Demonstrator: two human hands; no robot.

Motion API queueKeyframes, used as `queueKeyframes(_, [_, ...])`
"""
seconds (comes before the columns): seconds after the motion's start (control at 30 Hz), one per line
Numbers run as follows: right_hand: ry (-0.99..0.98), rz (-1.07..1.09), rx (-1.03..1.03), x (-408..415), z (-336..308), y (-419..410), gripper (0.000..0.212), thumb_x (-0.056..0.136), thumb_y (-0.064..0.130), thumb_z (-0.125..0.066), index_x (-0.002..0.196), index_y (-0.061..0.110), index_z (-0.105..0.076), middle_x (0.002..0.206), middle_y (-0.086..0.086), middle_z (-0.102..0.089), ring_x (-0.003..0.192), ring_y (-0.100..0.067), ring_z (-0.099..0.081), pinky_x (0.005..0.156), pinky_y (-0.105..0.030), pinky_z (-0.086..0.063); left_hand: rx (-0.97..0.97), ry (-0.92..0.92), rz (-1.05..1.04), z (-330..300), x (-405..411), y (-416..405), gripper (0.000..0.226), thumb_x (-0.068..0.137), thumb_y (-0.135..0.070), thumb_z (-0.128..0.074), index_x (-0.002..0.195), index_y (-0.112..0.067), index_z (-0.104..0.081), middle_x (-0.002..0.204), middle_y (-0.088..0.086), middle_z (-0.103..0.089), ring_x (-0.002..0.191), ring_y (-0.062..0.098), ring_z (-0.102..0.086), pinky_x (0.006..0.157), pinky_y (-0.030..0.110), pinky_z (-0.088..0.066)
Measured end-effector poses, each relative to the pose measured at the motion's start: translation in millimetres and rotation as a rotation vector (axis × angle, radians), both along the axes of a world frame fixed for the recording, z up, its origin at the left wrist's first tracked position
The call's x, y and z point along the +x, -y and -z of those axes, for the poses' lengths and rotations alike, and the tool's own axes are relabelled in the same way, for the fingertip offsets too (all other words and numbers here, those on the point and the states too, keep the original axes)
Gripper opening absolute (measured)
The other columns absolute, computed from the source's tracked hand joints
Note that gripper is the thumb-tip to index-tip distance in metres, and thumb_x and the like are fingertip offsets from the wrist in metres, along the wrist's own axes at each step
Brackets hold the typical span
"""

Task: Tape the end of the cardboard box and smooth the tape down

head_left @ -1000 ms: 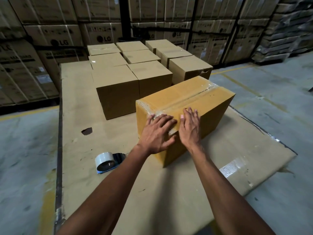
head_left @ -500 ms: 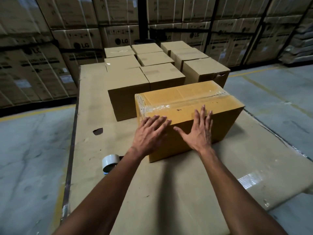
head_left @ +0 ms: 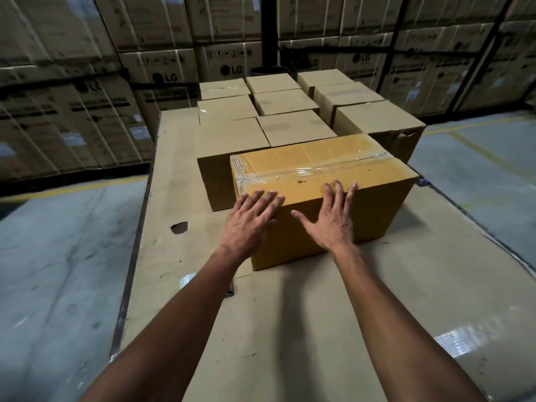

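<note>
While both hands press box, cardboard-covered table, warehse stacks behind.

Plain brown cartons stand closed in a tight cluster on the worktop, beyond the fingers. Left of the fingers, the worktop's cardboard cover has a small dark hole. Far beyond, stacked LG-printed cartons form a wall. Grey concrete floor lies on both sides.

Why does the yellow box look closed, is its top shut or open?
Shut. The yellow box's top flaps lie flat and clear tape runs along the seam and down one end. Both hands, left hand and right hand, rest open against it.
</note>
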State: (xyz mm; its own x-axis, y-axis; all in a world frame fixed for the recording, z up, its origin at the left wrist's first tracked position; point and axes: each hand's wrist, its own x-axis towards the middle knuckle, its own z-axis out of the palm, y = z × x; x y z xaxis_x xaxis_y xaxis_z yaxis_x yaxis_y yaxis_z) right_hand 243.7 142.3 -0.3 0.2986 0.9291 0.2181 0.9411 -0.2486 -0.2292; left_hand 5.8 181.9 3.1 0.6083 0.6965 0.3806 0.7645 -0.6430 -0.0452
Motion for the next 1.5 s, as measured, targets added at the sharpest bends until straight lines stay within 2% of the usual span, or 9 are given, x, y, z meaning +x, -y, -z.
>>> queueKeyframes(0.23, [0.035, -0.057, -0.057, 3, -5, -35, 0.117, 0.087, 0.092, -0.026, 0.168, 0.013, 0.0, 0.176, -0.017, 0.007, 0.155, -0.048, 0.029, 0.117, -0.057, 0.023, -0.087, -0.016, -0.13, -6, 6, -25, 0.066, 0.114, -0.035, -0.048, 0.173, -0.035, -0.017, 0.18, -0.002, -0.023, 0.168, 0.031, -0.017, 0.135, 0.056, -0.016])
queueKeyframes(0.5, [0.022, -0.091, -0.117, 7, -8, -60, 0.107, 0.1, 0.066, -0.045, 0.163, 0.013, 0.023, 0.168, -0.02, 0.031, 0.147, -0.048, 0.039, 0.111, -0.054, 0.033, -0.243, -0.073, -0.249, -28, 19, -38, 0.077, 0.115, -0.031, -0.047, 0.172, -0.04, 0.003, 0.183, -0.003, 0.0, 0.169, 0.031, 0.005, 0.134, 0.063, -0.004])
queueKeyframes(0.6, [0.01, -0.08, -0.103, 6, -9, -52, 0.103, 0.101, 0.062, -0.048, 0.165, 0.015, 0.018, 0.168, -0.02, 0.031, 0.151, -0.045, 0.034, 0.119, -0.054, 0.023, -0.215, -0.068, -0.206, -27, 10, -28, 0.078, 0.114, -0.028, -0.049, 0.174, -0.034, 0.002, 0.183, -0.001, 0.0, 0.169, 0.029, 0.004, 0.136, 0.059, -0.004])
queueKeyframes(0.8, [-0.242, -0.009, 0.198, -52, 26, -7, 0.089, 0.104, 0.037, -0.054, 0.169, 0.018, 0.004, 0.174, -0.011, 0.021, 0.163, -0.027, 0.007, 0.133, -0.05, -0.007, -0.159, 0.144, -0.245, 19, -46, 8, 0.082, 0.11, -0.033, -0.054, 0.174, -0.027, -0.002, 0.183, 0.0, -0.004, 0.168, 0.023, -0.011, 0.136, 0.046, -0.017])
queueKeyframes(0.93, [-0.245, -0.083, 0.122, -112, 72, 22, 0.069, 0.103, 0.031, -0.054, 0.165, 0.017, -0.027, 0.177, -0.01, -0.012, 0.164, -0.025, -0.011, 0.133, -0.045, -0.005, -0.287, 0.123, -0.332, 57, -95, 35, 0.074, 0.107, -0.051, -0.052, 0.171, -0.032, -0.019, 0.177, 0.002, -0.031, 0.15, 0.027, -0.049, 0.12, 0.046, -0.045])
queueKeyframes(1.0, [-0.325, -0.126, -0.01, -137, 93, 31, 0.054, 0.1, 0.033, -0.059, 0.152, 0.021, -0.048, 0.161, -0.008, -0.047, 0.15, -0.027, -0.043, 0.128, -0.043, -0.029, -0.321, 0.099, -0.364, 75, -121, 48, 0.068, 0.104, -0.058, -0.051, 0.166, -0.034, -0.033, 0.17, 0.0, -0.042, 0.142, 0.027, -0.056, 0.114, 0.045, -0.048])
queueKeyframes(1.07, [-0.429, -0.184, -0.175, -159, 112, 33, 0.04, 0.098, 0.034, -0.063, 0.136, 0.023, -0.058, 0.138, -0.006, -0.065, 0.128, -0.029, -0.06, 0.108, -0.04, -0.048, -0.347, 0.105, -0.403, 92, -143, 59, 0.064, 0.102, -0.061, -0.052, 0.159, -0.034, -0.045, 0.164, 0.001, -0.05, 0.138, 0.028, -0.059, 0.11, 0.046, -0.05])
queueKeyframes(1.2, [-0.55, -0.218, -0.424, -188, 138, 27, 0.033, 0.1, 0.034, -0.066, 0.127, 0.015, -0.069, 0.129, -0.009, -0.073, 0.123, -0.029, -0.063, 0.104, -0.035, -0.05, -0.4, 0.114, -0.448, 116, -171, 68, 0.062, 0.099, -0.064, -0.056, 0.154, -0.034, -0.053, 0.159, 0.003, -0.055, 0.133, 0.032, -0.063, 0.105, 0.047, -0.053])
queueKeyframes(1.5, [-0.672, -0.039, -0.438, -221, 158, 6, 0.03, 0.093, 0.044, -0.075, 0.098, 0.014, -0.075, 0.105, -0.009, -0.08, 0.103, -0.03, -0.072, 0.081, -0.031, -0.05, -0.421, 0.196, -0.446, 149, -180, 69, 0.066, 0.105, -0.068, -0.044, 0.157, -0.027, -0.049, 0.149, 0.0, -0.061, 0.124, 0.025, -0.064, 0.095, 0.041, -0.057])
